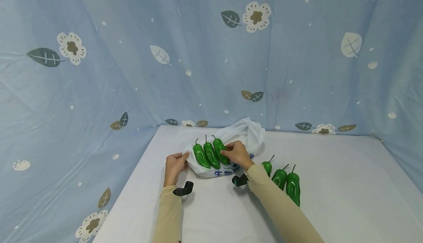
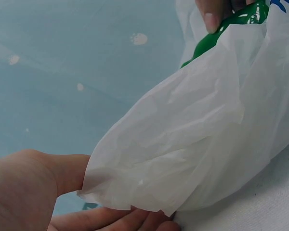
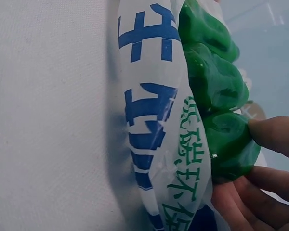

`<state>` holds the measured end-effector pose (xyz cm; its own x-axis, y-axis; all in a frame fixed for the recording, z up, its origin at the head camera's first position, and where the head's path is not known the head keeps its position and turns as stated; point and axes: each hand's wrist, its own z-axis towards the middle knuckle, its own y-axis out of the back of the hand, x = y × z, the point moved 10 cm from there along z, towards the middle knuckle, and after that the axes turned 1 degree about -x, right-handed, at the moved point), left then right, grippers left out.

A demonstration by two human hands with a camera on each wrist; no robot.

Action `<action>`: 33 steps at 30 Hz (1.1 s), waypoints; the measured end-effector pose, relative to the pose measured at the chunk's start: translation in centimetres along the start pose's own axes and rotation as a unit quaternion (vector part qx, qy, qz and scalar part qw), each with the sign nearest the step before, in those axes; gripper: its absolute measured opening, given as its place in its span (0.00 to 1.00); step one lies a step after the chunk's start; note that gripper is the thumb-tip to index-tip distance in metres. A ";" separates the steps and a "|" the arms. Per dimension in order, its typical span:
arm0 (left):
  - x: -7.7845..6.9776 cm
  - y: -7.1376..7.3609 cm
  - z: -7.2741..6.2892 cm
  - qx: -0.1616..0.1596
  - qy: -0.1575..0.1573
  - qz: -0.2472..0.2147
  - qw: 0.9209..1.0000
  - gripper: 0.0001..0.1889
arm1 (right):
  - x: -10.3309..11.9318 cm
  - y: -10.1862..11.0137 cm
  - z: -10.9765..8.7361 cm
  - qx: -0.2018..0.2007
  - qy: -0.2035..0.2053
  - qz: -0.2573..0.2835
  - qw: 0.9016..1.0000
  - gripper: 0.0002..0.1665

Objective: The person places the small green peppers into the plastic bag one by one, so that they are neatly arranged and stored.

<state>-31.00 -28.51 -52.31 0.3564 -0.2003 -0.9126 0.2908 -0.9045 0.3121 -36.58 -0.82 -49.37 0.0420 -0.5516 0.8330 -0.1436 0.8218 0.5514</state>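
Three green peppers with thin stems lie side by side on a white plastic bag point(image 1: 199, 171) printed with blue characters. My left hand point(image 1: 175, 166) pinches the bag's left edge; in the left wrist view the thumb is over the plastic point(image 2: 173, 144) and the fingers are beneath it. With thumb and fingers, my right hand point(image 1: 237, 153) grips the rightmost pepper point(image 1: 219, 147). The right wrist view shows that pepper point(image 3: 231, 147) between thumb and fingertips, beside the middle pepper point(image 3: 216, 79). Nearest my left hand is the left pepper point(image 1: 200, 155).
Three more green peppers lie to the right, partly hidden by my right sleeve point(image 1: 281, 202); the rightmost pepper point(image 1: 293, 188) shows most. The bag's crumpled handles point(image 1: 251, 129) reach toward the back. A blue patterned cloth point(image 1: 205, 70) hangs behind the white table point(image 1: 347, 184).
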 end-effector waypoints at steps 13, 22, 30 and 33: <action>-0.3 0.0 -0.1 -0.002 -0.010 -0.001 1.000 0.31 | 0.7 0.6 -0.2 0.000 0.018 0.006 1.000 0.28; -0.1 0.1 0.0 -0.002 -0.008 -0.003 1.000 0.31 | 1.9 2.2 -0.7 -0.008 0.045 0.023 0.999 0.25; -0.2 -0.1 -0.1 0.002 -0.013 -0.006 1.000 0.31 | 3.3 4.4 -2.0 -0.030 0.075 0.030 0.996 0.20; -0.3 -0.1 -0.1 0.003 -0.019 -0.010 1.000 0.31 | 3.8 5.3 -2.5 -0.030 0.089 0.040 0.995 0.21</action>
<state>-31.05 -28.34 -52.06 0.3160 -0.1965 -0.9282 0.2919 -0.9107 0.2922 -34.69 1.85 -43.17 0.2087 -0.4550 0.8657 -0.0949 0.8716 0.4810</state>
